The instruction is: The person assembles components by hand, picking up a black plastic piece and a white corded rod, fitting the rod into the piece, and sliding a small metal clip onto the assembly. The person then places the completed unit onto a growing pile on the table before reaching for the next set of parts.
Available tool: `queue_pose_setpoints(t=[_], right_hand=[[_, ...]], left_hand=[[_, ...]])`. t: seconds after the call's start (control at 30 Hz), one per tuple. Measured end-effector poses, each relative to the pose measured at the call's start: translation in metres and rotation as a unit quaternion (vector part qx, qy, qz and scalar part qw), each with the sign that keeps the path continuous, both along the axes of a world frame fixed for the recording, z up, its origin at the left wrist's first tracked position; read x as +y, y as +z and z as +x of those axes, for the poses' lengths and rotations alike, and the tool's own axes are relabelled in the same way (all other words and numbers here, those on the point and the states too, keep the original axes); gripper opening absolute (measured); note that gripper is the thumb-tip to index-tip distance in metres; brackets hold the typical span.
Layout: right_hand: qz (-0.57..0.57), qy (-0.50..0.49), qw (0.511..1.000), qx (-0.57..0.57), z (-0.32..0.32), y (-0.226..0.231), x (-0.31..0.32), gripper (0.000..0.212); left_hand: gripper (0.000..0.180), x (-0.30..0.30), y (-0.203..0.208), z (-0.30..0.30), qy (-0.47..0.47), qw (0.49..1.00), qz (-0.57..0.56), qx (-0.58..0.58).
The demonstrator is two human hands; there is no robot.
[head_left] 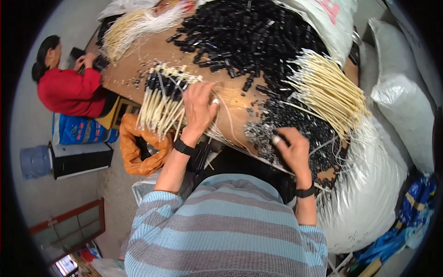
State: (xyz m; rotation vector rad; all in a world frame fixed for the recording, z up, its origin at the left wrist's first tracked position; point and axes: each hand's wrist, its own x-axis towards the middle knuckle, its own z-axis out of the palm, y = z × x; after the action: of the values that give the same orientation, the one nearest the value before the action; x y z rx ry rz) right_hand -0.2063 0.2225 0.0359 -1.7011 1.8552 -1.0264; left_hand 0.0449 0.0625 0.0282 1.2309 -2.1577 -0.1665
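Presumably, picking is underway: right hand (294, 148) half-curled at small parts (258, 138), left hand (198, 105) bent at wire bundle (156, 110); fingers' holds indiscernible; next requires precise pinching.

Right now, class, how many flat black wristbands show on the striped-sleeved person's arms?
2: one black wristband on the left wrist, another on the right wrist; the blue-and-grey striped sleeves might hide more.

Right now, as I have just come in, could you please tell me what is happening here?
The left hand is at the right edge of some yellowish wires with black parts, and the right hand is over small pieces. I cannot tell whether either holds anything. Farther back on the table lies a black heap, and a co-worker in red is at the left.
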Motion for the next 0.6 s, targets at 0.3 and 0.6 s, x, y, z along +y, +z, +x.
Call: queue_pose_setpoints(t=[0.3, 0.6], right_hand=[[0.048, -0.218, 0.915, 0.335, -0.109, -0.015, -0.005, 0.007], [0.024, -0.216, 0.908, 0.359, -0.116, -0.021, -0.01, 0.016]], left_hand=[[0.038, -0.032, -0.031, -0.117, -0.207, 0.974, 0.024, -0.094], [0.032, -0.01, -0.028, -0.093, -0.141, 0.93, 0.321, 0.108]])
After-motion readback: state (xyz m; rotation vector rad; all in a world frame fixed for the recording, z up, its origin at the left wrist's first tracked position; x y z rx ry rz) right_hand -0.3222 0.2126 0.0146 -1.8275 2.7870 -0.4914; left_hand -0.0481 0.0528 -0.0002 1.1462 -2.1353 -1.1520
